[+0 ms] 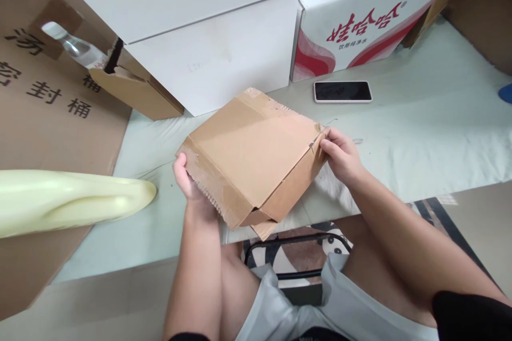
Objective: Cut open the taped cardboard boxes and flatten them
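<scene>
A brown cardboard box (256, 149), partly flattened, is tilted above the front part of the covered table. Its left edge has a jagged strip with tape, and a loose flap sticks out at the bottom corner. My left hand (190, 184) grips that left edge, thumb on top and the other fingers hidden beneath. On the opposite side my right hand (340, 154) pinches the box's right corner between thumb and fingers.
A phone (343, 91) lies behind my right hand. White boxes (224, 53) and a red-and-white carton (360, 32) stand at the back. At left are a small open carton (140, 93) holding a bottle (76, 48), and a pale yellow object (80, 200).
</scene>
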